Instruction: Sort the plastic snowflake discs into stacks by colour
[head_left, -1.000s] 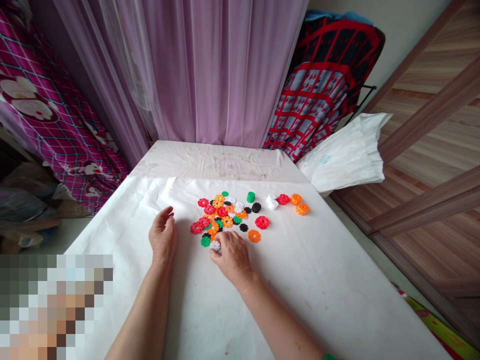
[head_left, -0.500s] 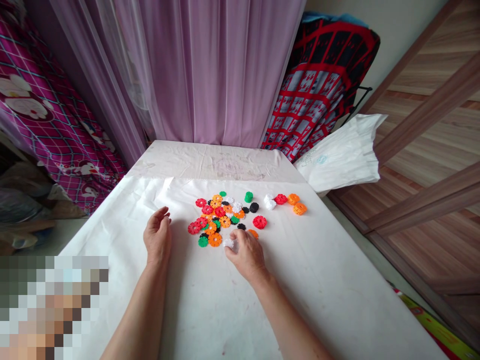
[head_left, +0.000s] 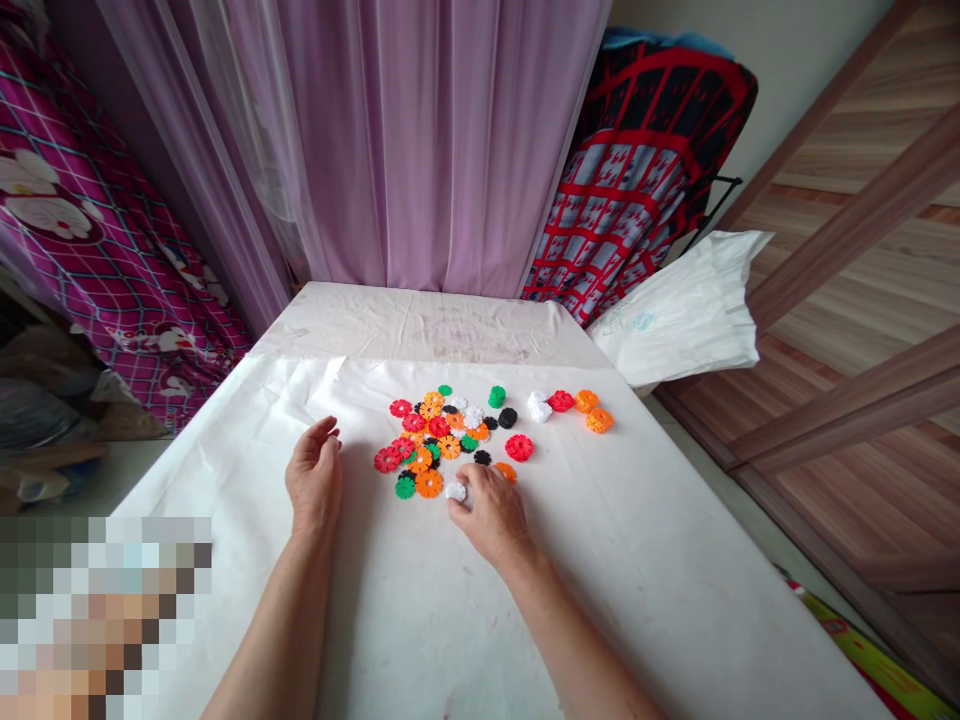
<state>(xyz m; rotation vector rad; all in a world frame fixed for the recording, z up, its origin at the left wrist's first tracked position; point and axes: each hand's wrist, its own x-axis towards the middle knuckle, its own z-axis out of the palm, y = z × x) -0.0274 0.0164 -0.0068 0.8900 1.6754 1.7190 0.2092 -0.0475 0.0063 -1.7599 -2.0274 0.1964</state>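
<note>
Since 1 s ago R hand [head_left: 489,512] has slid to the right along the near edge of the pile, taking the white disc [head_left: 455,491] w/ it; almost no change vs 0.5 s ago. L hand [head_left: 315,476] is in approx. the same spot.

R hand: palm down, thumb + fingertips pinched on the white disc. Disc sits at the near edge of the pile; can't tell if it's lifted or touching the cloth. An orange disc [head_left: 429,484] is just left of it, w/ a green disc [head_left: 405,487] beside that.

L hand: rests on the white cloth [head_left: 637,560], fingers loosely curled, slack, nothing in it. It's left of the pile, near a red disc [head_left: 387,459] but not touching.

Pile [head_left: 442,430]: flat notched discs, red/orange/green/black/white, some overlapping, spread btw the two hands and beyond them.

Farther right, apart from the pile: green stack [head_left: 496,396], black stack [head_left: 508,417], white stack [head_left: 538,405], red stack [head_left: 560,400], two orange stacks [head_left: 586,399].

Bkgd: purple curtain [head_left: 420,140] behind the table, red-black blanket [head_left: 645,170] to its right, white pleated bag [head_left: 682,310] off the table's right edge.
</note>
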